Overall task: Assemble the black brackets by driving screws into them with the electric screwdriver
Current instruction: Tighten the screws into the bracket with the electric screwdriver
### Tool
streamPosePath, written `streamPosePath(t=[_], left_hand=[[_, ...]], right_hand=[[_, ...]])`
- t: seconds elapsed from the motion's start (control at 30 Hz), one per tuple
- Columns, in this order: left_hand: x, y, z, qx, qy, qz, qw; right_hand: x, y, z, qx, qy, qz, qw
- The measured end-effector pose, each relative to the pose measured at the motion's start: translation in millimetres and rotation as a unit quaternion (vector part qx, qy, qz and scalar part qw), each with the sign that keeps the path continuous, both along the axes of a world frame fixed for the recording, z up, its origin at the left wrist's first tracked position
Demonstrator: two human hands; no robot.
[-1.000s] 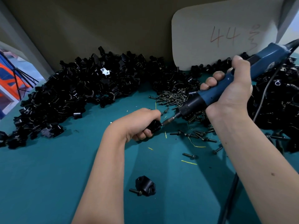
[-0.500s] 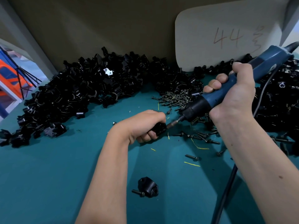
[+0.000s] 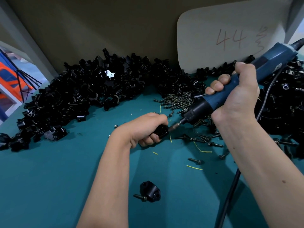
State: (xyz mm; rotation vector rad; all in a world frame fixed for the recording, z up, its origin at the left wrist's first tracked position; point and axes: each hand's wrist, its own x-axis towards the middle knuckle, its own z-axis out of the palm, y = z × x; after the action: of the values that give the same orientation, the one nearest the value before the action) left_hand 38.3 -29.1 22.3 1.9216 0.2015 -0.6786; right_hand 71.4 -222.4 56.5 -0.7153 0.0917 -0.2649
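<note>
My left hand (image 3: 146, 129) grips a black bracket (image 3: 162, 132) just above the teal table, most of it hidden in my fist. My right hand (image 3: 236, 96) holds the blue electric screwdriver (image 3: 230, 94) slanted down to the left, its bit (image 3: 175, 126) pressed against the bracket's right end. A second black bracket (image 3: 150, 191) with a screw sticking out of its left side lies near the table's front. Loose screws (image 3: 177, 100) form a heap behind the hands.
A big pile of black brackets (image 3: 74, 96) covers the back left of the teal table (image 3: 49, 178), and another pile (image 3: 286, 106) lies at the right. Scattered screws (image 3: 205, 139) lie under the tool. The screwdriver's cord (image 3: 230, 195) runs toward the front. A card marked 44 (image 3: 230, 38) leans behind.
Both hands and the screwdriver have held nearly the same pose; the view shifted slightly, and the bit stays on the bracket.
</note>
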Motion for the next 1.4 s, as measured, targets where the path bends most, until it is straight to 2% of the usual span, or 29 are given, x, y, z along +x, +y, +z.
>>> streamPosePath(t=[0.47,0.67,0.77,0.87,1.03,1.27,1.4], left_hand=[[0,0,-2,-0.013,0.005,0.003,1.000],[-2,-2,-2,-0.027,0.031,-0.049,0.998],[-2,-4,-1,-0.028,0.008,-0.045,0.999],[-2,-5,1,-0.031,-0.017,-0.045,0.998],[-9,-5,5,-0.067,-0.010,-0.093,0.993],[-12,1,5,-0.086,-0.021,-0.110,0.990],[-11,0,0,-0.062,-0.010,-0.086,0.994]], right_hand=[[-2,1,1,-0.006,-0.010,0.003,1.000],[-4,-1,7,0.000,-0.030,0.015,0.999],[-5,0,12,-0.014,-0.052,0.018,0.998],[-6,-3,14,0.002,-0.065,0.046,0.997],[-3,-16,10,0.075,-0.103,0.143,0.981],[-4,-11,10,0.120,-0.071,0.138,0.981],[-6,-7,11,0.073,-0.054,0.108,0.990]])
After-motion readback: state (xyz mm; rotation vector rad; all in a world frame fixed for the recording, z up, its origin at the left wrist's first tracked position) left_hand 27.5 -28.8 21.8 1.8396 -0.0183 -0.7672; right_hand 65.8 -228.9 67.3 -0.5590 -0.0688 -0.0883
